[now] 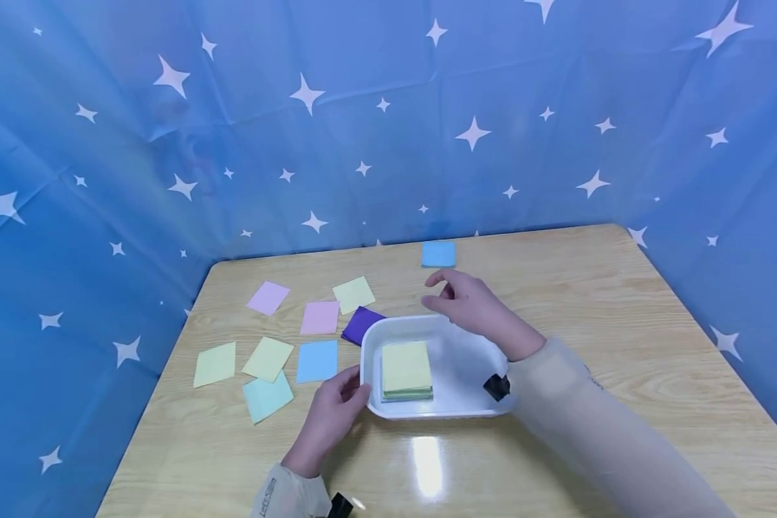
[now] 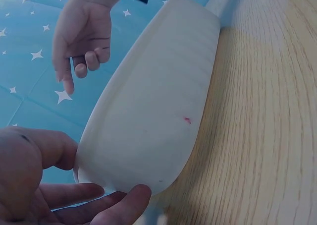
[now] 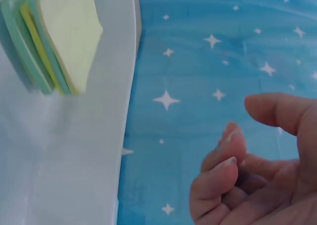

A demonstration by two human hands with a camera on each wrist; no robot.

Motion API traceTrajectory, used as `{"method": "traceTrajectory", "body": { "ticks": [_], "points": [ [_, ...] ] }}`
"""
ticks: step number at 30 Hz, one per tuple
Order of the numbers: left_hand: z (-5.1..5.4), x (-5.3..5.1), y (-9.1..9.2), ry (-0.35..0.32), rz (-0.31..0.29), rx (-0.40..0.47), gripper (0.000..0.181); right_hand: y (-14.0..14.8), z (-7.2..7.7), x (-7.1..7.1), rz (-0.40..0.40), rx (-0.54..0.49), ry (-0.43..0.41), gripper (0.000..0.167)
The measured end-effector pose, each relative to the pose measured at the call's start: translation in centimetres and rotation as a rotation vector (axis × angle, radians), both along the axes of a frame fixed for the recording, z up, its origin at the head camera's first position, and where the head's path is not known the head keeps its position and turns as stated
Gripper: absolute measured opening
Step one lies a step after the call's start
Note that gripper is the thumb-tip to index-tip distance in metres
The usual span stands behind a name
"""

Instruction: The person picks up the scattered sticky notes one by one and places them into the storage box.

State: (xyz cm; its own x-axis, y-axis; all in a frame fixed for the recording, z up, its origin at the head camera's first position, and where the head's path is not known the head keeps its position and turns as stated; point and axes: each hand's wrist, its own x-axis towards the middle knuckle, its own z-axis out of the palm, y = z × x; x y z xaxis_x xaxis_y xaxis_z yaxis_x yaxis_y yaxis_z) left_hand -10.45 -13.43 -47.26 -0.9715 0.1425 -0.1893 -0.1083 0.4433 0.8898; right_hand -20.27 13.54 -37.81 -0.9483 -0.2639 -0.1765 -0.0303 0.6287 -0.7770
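Note:
A white tray (image 1: 466, 388) holds a stack of pale yellow and green paper squares (image 1: 406, 367) in its left part. My left hand (image 1: 330, 414) grips the tray's left end, thumb at the rim and fingers along the outer wall, as the left wrist view also shows on the tray (image 2: 148, 96). Over the tray's back edge, my right hand (image 1: 469, 306) has its thumb apart from partly bent fingers and holds nothing. The right wrist view shows this hand (image 3: 262, 180) beside the tray, with the paper stack (image 3: 69, 31) at upper left.
Loose squares lie left of the tray: pink (image 1: 320, 318), lilac (image 1: 268, 298), yellow (image 1: 354, 295), blue (image 1: 317, 361), mint (image 1: 267, 397) and others. A dark purple piece (image 1: 361, 325) touches the tray's back left. Another blue one (image 1: 438, 254) lies near the table's (image 1: 621, 302) far edge.

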Motion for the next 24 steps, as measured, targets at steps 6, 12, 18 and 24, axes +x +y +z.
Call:
{"method": "traceTrajectory", "body": {
  "ticks": [6, 12, 18, 24],
  "points": [
    [0.0, 0.0, -0.2, 0.019, -0.012, 0.004, 0.044, 0.4, -0.4, -2.1, -0.021, 0.008, 0.034, 0.041],
    [0.1, -0.1, 0.0, 0.022, -0.009, 0.018, 0.044, 0.9, -0.6, -4.1, -0.056, 0.025, 0.001, 0.039],
    [0.2, -0.2, 0.2, 0.027, -0.014, 0.049, 0.044, 1.3, -0.7, -6.0, -0.077, 0.050, -0.015, 0.041],
    [0.1, -0.1, -0.1, 0.019, -0.012, 0.039, 0.044, 1.3, -0.9, -7.5, -0.114, 0.032, -0.028, 0.039]
  ]
}}
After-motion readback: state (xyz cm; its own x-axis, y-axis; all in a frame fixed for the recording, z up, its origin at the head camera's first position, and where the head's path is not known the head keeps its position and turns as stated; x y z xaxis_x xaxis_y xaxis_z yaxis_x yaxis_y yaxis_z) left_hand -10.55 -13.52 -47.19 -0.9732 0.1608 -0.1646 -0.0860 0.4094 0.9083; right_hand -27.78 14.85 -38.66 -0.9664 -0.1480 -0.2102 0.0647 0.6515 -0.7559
